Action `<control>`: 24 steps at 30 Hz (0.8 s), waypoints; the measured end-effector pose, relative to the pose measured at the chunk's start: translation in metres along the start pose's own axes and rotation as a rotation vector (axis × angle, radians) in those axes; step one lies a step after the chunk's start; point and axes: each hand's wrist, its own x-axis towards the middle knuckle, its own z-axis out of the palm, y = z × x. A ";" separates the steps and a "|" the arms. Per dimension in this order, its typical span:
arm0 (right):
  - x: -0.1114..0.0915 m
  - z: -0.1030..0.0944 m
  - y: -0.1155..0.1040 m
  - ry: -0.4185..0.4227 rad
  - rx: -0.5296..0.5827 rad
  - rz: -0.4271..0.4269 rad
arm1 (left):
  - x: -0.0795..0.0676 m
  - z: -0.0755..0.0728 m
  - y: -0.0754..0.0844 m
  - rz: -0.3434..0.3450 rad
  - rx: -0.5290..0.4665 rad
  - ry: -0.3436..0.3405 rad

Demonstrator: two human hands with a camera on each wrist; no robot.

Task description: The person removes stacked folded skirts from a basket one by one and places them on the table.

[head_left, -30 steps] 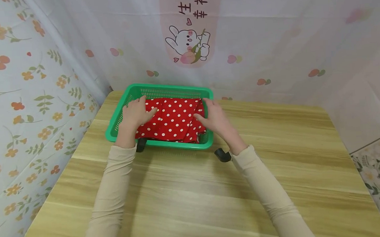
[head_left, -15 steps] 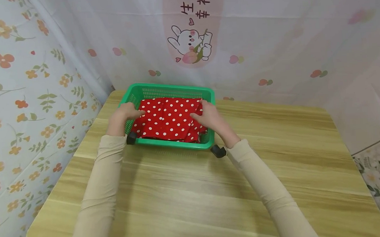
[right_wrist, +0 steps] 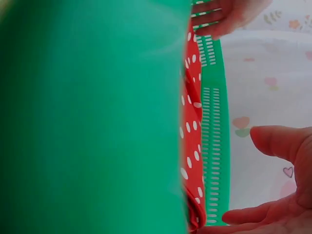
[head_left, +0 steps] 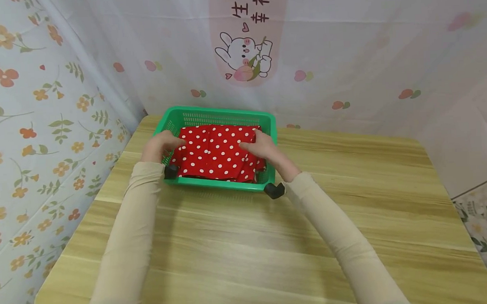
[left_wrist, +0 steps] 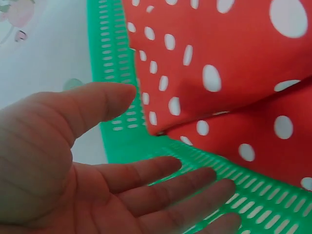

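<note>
A folded red cloth with white polka dots (head_left: 222,148) lies in a green slotted plastic basket (head_left: 218,184). My left hand (head_left: 160,145) is at the basket's left end, thumb toward the cloth. In the left wrist view its fingers (left_wrist: 170,204) are straight and apart beside the slotted wall, with nothing held. My right hand (head_left: 264,148) is over the cloth's right end. The right wrist view shows that hand (right_wrist: 298,200) with thumb and fingers spread and nothing between them. The basket's near wall (right_wrist: 97,117) fills much of that view and hides most of the cloth.
The basket stands on a wood-grain table (head_left: 248,243), close to its back edge. Behind it hangs a white curtain (head_left: 345,50) with a printed rabbit; a flowered curtain (head_left: 40,135) hangs at the left. A black wrist-camera piece (head_left: 274,190) sits by the right cuff.
My left hand has moved left, off the cloth to the basket's left end. My right hand has shifted slightly left over the cloth's right end. Cloth and basket look nearly unchanged.
</note>
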 end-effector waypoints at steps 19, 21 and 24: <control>0.015 -0.005 -0.001 -0.081 0.544 0.304 | 0.017 0.008 -0.012 -0.106 -0.198 -0.166; 0.016 -0.005 -0.001 -0.077 0.562 0.322 | 0.018 0.008 -0.012 -0.110 -0.177 -0.179; 0.017 -0.003 -0.001 -0.067 0.572 0.342 | 0.019 0.008 -0.014 -0.129 -0.224 -0.220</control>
